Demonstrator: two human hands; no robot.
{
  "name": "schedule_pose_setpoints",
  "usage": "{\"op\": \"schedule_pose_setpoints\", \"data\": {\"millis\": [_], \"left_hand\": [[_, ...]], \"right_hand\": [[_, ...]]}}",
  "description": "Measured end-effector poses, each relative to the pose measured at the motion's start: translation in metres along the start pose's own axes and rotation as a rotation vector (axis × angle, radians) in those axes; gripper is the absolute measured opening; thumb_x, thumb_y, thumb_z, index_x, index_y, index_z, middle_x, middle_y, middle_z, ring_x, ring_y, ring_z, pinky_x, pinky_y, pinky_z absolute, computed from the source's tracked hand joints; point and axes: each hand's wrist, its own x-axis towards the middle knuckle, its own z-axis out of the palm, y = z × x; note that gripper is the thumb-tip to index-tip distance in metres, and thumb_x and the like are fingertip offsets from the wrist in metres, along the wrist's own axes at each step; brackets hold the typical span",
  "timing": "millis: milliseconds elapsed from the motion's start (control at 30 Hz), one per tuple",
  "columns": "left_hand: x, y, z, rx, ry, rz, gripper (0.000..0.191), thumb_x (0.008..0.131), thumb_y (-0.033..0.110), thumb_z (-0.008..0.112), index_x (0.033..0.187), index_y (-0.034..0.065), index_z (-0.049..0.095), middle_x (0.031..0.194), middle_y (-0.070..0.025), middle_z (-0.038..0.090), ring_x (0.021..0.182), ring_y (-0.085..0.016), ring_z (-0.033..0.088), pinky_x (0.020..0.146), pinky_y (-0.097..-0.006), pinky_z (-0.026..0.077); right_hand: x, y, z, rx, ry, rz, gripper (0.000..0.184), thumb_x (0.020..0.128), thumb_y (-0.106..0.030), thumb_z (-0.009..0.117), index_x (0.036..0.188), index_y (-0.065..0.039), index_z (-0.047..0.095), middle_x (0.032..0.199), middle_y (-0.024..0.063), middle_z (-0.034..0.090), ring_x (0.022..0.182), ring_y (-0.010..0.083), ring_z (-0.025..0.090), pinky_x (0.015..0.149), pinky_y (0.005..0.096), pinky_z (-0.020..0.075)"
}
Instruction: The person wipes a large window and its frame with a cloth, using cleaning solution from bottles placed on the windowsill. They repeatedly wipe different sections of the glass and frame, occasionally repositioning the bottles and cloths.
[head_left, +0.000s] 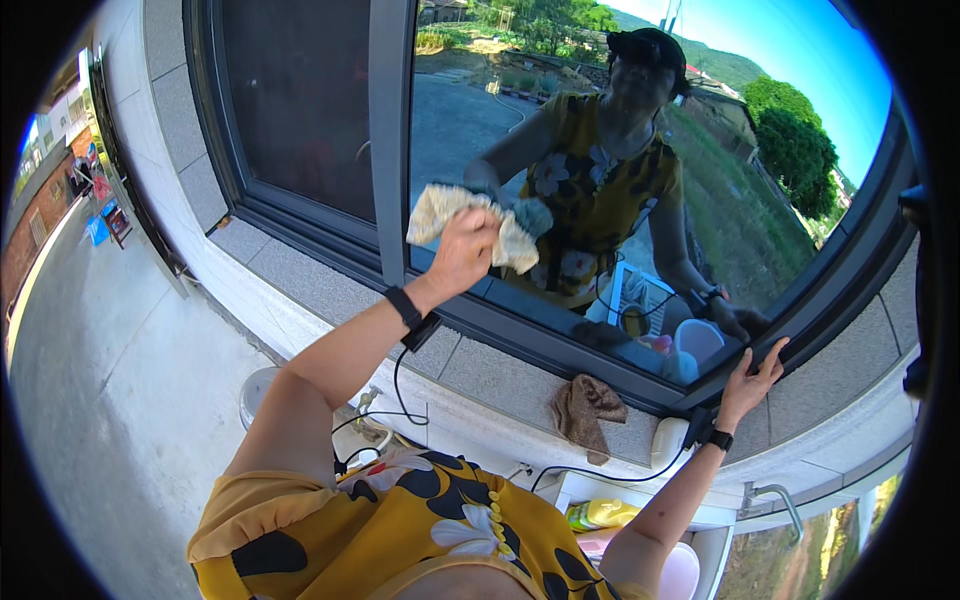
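Observation:
My left hand (466, 251) grips a crumpled, pale patterned cloth (450, 206) and presses it to the lower left part of a window pane (540, 225). The glass mirrors a person in a flowered top and a cap. At the lower right corner, my right hand (752, 382) rests on the dark window frame (720, 386) with its fingers spread and nothing in it. Between the hands, a brown cloth (589, 416) lies bunched on the stone sill (487, 371). Beside my right wrist on the sill is a white rounded object (670, 442).
A dark sliding panel (300, 105) fills the left of the window. Black cables (600, 471) run from both wrists towards my body. Below the sill, a white sink (709, 551) holds a yellow-green bottle (604, 514) and a pink tub (679, 571). A metal rail (784, 499) juts out at right.

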Motion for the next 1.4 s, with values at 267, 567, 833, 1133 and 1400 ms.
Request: {"op": "schedule_pose_setpoints", "data": {"millis": [267,567,833,1133,1400], "left_hand": [[-0.015,-0.005,-0.048,-0.037,-0.069,-0.172,0.018,0.081,-0.003,0.07,0.095,0.0069,0.077,0.103,-0.0136,0.071,0.102,-0.035,0.066,0.091,-0.0439,0.055],[0.285,-0.002,-0.148,0.326,0.42,0.3,0.026,0.097,0.016,0.064,0.119,0.0019,0.068,0.123,-0.0205,0.065,0.117,-0.039,0.059,0.099,-0.0458,0.048],[0.086,-0.065,-0.082,0.423,0.243,0.0,0.038,0.084,0.0,0.062,0.119,0.0128,0.069,0.114,-0.0194,0.059,0.109,-0.045,0.053,0.094,-0.0524,0.045],[-0.076,-0.031,-0.066,0.245,-0.216,-0.417,0.035,0.075,-0.009,0.06,0.108,0.0,0.064,0.109,-0.0201,0.058,0.107,-0.044,0.059,0.093,-0.0501,0.052],[0.194,-0.01,-0.161,0.29,0.448,0.118,0.03,0.089,0.003,0.061,0.118,0.0053,0.071,0.115,-0.0208,0.066,0.102,-0.043,0.064,0.086,-0.0441,0.055]], "right_hand": [[0.0,0.001,0.0,-0.011,-0.019,0.023,0.077,0.098,-0.011,0.068,0.164,-0.034,0.035,0.127,0.0188,0.055,0.105,0.0364,0.064,0.086,0.0455,0.0547],[0.0,0.004,-0.001,-0.059,-0.022,-0.011,0.074,0.1,-0.015,0.069,0.164,-0.03,0.036,0.116,0.0152,0.054,0.086,0.0272,0.057,0.072,0.0404,0.0505],[0.0,0.011,-0.001,-0.012,-0.045,0.012,0.075,0.1,-0.016,0.07,0.165,-0.031,0.035,0.116,0.0142,0.053,0.085,0.0232,0.053,0.07,0.037,0.0496],[0.0,0.009,0.001,-0.011,-0.012,0.003,0.074,0.1,-0.012,0.066,0.164,-0.034,0.035,0.125,0.0188,0.054,0.101,0.0354,0.061,0.08,0.0458,0.0529],[0.0,0.005,0.002,-0.023,0.006,0.008,0.074,0.099,-0.011,0.068,0.163,-0.033,0.038,0.127,0.0186,0.055,0.101,0.0349,0.061,0.084,0.0432,0.0527]]}}
